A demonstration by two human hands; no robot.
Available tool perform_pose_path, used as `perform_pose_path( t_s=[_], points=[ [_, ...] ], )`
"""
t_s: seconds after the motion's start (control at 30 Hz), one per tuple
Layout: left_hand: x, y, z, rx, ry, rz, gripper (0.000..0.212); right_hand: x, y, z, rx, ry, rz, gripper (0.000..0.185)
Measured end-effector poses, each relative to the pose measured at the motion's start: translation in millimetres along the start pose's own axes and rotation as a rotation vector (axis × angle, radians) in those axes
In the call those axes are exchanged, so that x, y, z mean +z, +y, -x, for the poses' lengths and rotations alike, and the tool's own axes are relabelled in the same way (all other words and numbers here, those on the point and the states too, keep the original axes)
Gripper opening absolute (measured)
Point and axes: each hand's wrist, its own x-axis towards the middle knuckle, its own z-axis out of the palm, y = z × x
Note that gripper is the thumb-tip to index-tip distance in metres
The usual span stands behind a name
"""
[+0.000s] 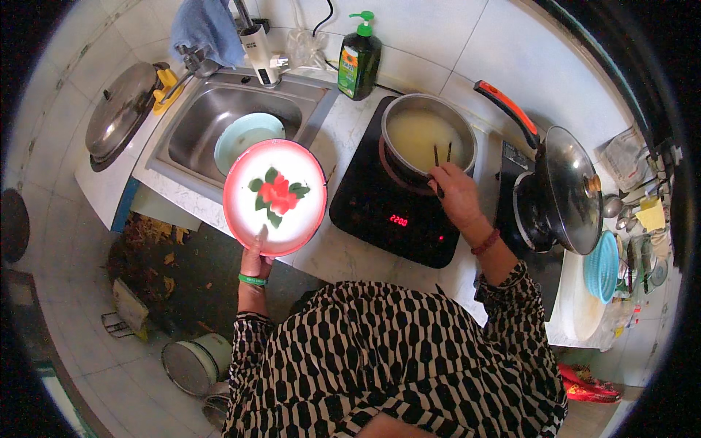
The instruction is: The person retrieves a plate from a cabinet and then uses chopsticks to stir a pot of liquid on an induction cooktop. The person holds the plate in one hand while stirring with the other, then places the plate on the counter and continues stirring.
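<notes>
My left hand (255, 258) grips the near rim of a white enamel plate (245, 205) with a red edge and a painted flower; the plate is tilted up over the counter's front edge, by the sink. With my right hand (457, 197) I hold dark chopsticks (436, 156), their tips apart inside a metal pot (472, 143). Cloudy yellowish liquid (416, 128) fills part of the pot, which stands on a black induction cooker (372, 219) with a lit red display.
A pale blue bowl (227, 137) lies in the steel sink (181, 128). Behind stands a green pump bottle (361, 60). On the right, a black pan (523, 202) with a glass lid (575, 186) sits near a blue basket (599, 265). A metal lid (120, 115) rests at the left.
</notes>
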Motion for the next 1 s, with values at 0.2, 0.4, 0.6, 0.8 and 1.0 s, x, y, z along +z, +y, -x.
perform_pose_path(
  t_s=[0.2, 0.4, 0.6, 0.8, 1.0],
  points=[
    [1.7, 2.3, 1.4, -0.008, 0.004, -0.014, 0.056, 0.3, -1.3, -0.4, -0.019, 0.038, 0.013, 0.017],
    [16.8, 4.8, 6.1, 0.017, 0.057, -0.109, 0.065, 1.5, -2.6, -1.2, 0.004, 0.006, 0.07, 0.014],
    [15.3, 4.2, 6.2, 0.007, 0.066, -0.099, 0.064, 4.2, -4.7, -1.3, -0.013, 0.046, 0.087, 0.013],
    [6.9, 3.7, 5.8, -0.009, 0.038, -0.023, 0.05, 4.2, -8.4, 0.4, -0.022, 0.049, 0.089, 0.012],
    [2.8, 1.6, 3.0, -0.001, -0.01, -0.012, 0.047, 5.8, -12.6, 3.2, -0.008, 0.096, 0.035, 0.014]
  ],
)
